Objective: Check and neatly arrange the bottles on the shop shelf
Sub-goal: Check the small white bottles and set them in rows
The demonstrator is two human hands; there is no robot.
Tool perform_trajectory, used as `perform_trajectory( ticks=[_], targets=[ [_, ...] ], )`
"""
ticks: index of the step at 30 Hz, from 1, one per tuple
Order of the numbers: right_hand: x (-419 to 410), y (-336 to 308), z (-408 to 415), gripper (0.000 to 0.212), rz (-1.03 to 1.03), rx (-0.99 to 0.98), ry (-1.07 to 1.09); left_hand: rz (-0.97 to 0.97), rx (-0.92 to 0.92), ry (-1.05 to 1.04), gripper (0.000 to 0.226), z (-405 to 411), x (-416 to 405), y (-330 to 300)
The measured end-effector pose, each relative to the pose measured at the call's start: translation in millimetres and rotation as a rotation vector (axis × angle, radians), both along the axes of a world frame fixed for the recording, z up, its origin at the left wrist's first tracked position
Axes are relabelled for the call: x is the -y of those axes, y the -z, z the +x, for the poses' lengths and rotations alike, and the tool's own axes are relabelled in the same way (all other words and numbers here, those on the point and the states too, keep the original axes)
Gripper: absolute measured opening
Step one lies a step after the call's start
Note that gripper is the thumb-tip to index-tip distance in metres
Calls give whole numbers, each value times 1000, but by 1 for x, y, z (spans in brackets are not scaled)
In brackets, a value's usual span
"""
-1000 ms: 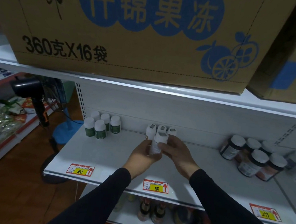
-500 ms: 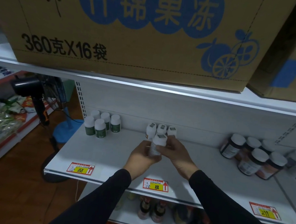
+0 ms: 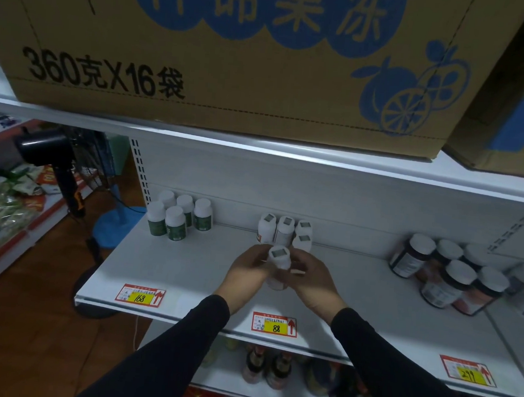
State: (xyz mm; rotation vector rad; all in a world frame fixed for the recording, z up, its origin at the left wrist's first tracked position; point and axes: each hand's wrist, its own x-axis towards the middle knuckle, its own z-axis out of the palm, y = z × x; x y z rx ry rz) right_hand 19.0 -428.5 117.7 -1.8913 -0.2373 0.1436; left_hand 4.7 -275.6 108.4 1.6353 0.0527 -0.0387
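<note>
Between our left hand [image 3: 247, 270] and right hand [image 3: 308, 277], both gripping the white bottle [image 3: 279, 263], a careless push could topple the cluster [image 3: 284, 231] just beyond.

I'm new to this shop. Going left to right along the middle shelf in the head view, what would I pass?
Green-labelled bottles → white bottles, with one white bottle held in front by both hands → dark jars with white lids.

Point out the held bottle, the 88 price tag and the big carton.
held bottle [image 3: 279, 256]: head view, cap top.
88 price tag [image 3: 274, 324]: head view, yellow middle.
big carton [image 3: 247, 82]: head view, front face.
</note>
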Motion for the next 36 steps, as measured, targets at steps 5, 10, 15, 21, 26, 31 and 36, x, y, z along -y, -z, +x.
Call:
perform_trajectory(
  ticks=[5,10,15,21,26,31,36],
  targets=[
    [2,7,-1,35,-91,67,27,103,2,-29,28,6,5,8],
    [15,26,1,30,-227,44,24,118,-41,-44,27,14,6,18],
    [40,67,1,60,-601,25,80,195,-56,-114,20,33,3,27],
    [50,104,-3,73,-1006,157,19,306,-7,-137,13,56,9,38],
    [51,117,-2,67,-996,160,85,326,6,-156,12,73,16,41],
    [52,123,-4,71,-977,227,117,271,-15,-176,14,86,20,43],
    [52,124,-4,72,-964,223,132,309,-28,-179,18,95,25,47]
  ],
)
